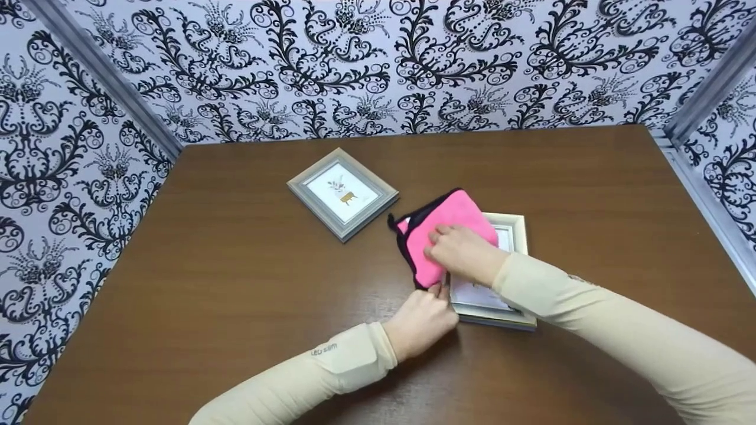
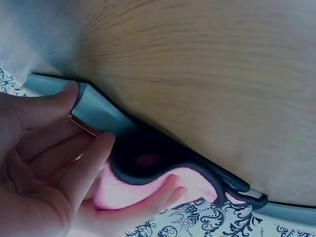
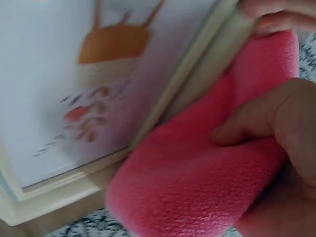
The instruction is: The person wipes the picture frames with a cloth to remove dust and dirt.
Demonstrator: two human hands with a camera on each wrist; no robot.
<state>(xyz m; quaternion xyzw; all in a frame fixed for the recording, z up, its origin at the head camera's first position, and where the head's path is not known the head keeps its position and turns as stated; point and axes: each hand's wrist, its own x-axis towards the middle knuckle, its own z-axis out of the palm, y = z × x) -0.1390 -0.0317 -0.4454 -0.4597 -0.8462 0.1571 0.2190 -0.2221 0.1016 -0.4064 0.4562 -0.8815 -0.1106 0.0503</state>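
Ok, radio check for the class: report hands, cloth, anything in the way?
Right hand holds pink cloth against cream frame. Left hand grips that frame's near-left corner. Cloth partly covers it; grey frame lies apart.

"Any way through?"
"Bare counter (image 1: 236,283) left of the grey frame (image 1: 343,195); between frame and pink cloth (image 1: 452,213), a narrow gap."
"And the pale frame (image 1: 484,300)?"
"Left grip (image 1: 422,321) blocks its near-left corner; the right sleeve (image 1: 543,289) crosses its right edge."
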